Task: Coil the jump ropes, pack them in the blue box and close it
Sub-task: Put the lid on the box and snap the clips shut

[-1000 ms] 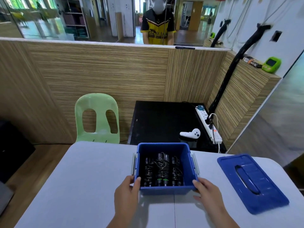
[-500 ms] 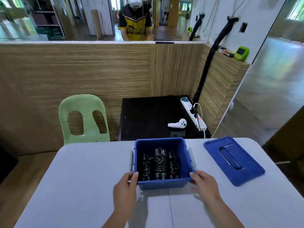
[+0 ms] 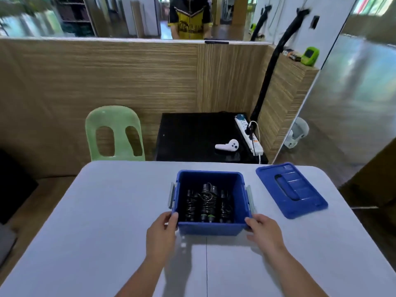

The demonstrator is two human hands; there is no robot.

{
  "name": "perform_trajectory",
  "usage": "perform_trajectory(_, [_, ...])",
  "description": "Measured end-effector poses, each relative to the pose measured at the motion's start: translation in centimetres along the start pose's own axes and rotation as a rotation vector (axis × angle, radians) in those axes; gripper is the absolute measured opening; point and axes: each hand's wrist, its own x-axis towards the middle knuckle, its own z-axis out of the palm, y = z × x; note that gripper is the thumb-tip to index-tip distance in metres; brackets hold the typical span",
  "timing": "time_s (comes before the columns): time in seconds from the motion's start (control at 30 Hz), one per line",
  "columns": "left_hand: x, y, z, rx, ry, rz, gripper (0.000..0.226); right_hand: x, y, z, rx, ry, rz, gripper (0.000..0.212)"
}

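— Where are the ropes?
— Coiled, black and wiry, handles banded green, lying side by side in the box, which stands open mid-table.
— The hands?
— The left hand grips the near left corner, thumb at the rim. The right hand holds the near right corner likewise.
— Which step?
— Packing looks done; closing remains. The lid, a flat blue plastic slab with a recessed handle, lies apart to the right on the smooth pale table. I'd say one hand must let go, fetch it, seat it square, then snap the grey side latches.
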Motion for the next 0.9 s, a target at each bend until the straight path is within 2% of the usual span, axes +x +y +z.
perform_trajectory(0.3, [-5.5, -0.2, 0.3, -0.051, 0.089, -0.053, 0.013, -2.8, 2.3, -2.3, -0.046, -0.037, -0.031, 0.017])
perform_trajectory(0.7, [-8.7, -1.2, -1.5, -0.028, 0.038, -0.068, 0.014, -6.7, 4.6, -3.1, 0.051, -0.037, -0.034, 0.007])
perform_trajectory(0.8, [-8.6, -0.6, -2.1, 0.011, 0.113, -0.047, 0.006, -6.8, 4.4, -3.4, 0.040, -0.019, -0.037, 0.006])
perform_trajectory(0.9, [-8.2, 1.2, -3.2, 0.042, 0.188, 0.029, 0.010, -6.7, 3.8, -4.0, 0.034, 0.023, -0.042, 0.008])
